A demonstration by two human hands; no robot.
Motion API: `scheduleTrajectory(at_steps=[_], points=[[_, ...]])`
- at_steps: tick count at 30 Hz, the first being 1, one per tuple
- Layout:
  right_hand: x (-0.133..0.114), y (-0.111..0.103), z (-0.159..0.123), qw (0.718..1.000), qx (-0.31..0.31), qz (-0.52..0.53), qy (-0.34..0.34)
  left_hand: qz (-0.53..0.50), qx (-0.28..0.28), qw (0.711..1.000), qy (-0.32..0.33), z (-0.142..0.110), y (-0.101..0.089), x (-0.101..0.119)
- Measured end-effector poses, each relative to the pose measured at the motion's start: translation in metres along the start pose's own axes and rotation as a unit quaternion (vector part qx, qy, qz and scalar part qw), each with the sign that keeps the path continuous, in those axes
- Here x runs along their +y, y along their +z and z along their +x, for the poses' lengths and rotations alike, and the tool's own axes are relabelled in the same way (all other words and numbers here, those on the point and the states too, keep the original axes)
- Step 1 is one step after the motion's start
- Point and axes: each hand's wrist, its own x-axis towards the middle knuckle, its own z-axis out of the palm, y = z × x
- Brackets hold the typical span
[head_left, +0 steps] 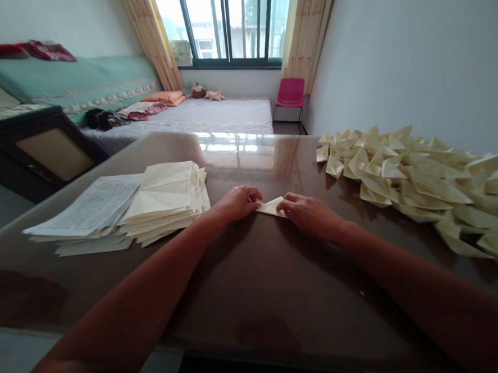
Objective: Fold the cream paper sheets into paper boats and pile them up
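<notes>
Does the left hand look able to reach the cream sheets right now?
Likely yes: the cream sheets lie uncovered beside the left forearm, though the left hand is busy at the folded paper.

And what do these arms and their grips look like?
The left grip and right grip are ordinary human hands, no gloves or watch visible. The left forearm and right forearm taper toward the wrists, showing no sleeves, cables or markings.

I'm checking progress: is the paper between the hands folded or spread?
Folded: the paper is narrow, far smaller than the stacked sheets.
</notes>
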Motion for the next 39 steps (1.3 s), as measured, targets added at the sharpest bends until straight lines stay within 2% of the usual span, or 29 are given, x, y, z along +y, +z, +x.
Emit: scheduleTrajectory(at_steps=[5,9,11,13,15,17,20,23,27,30,35,39], points=[[0.001,0.019,0.003,0.996,0.046,0.071,0.005,0.006,-0.032,0.999,0.029,-0.001,-0.005,-0.001],[0.007,0.029,0.006,0.988,0.074,0.134,0.008,0.016,-0.01,0.998,0.056,-0.001,-0.005,0.002],[0.008,0.031,0.008,0.982,0.075,0.175,0.012,0.004,-0.025,0.998,0.062,-0.001,-0.005,0.002],[0.008,0.032,0.009,0.974,0.077,0.212,0.017,-0.066,-0.079,0.994,0.04,-0.002,-0.007,0.0],[0.007,0.034,0.01,0.968,0.087,0.233,0.022,-0.166,-0.121,0.979,-0.007,-0.002,-0.009,-0.002],[0.006,0.035,0.011,0.965,0.105,0.239,0.023,-0.237,-0.119,0.963,-0.051,-0.003,-0.011,-0.003],[0.005,0.037,0.01,0.965,0.126,0.232,0.01,-0.259,-0.098,0.957,-0.081,-0.005,-0.013,-0.002],[0.005,0.037,0.009,0.966,0.133,0.222,-0.003,-0.243,-0.101,0.961,-0.083,-0.005,-0.014,-0.001],[0.007,0.038,0.009,0.967,0.135,0.215,-0.013,-0.134,-0.099,0.985,-0.052,-0.004,-0.012,-0.003],[0.007,0.037,0.009,0.968,0.134,0.211,-0.016,-0.071,-0.072,0.994,-0.032,-0.005,-0.011,-0.001],[0.006,0.036,0.01,0.97,0.131,0.203,-0.011,-0.02,-0.026,0.999,0.008,-0.008,-0.012,0.009],[0.006,0.036,0.009,0.972,0.124,0.201,-0.008,0.002,-0.093,0.995,0.018,-0.01,-0.014,0.01]])
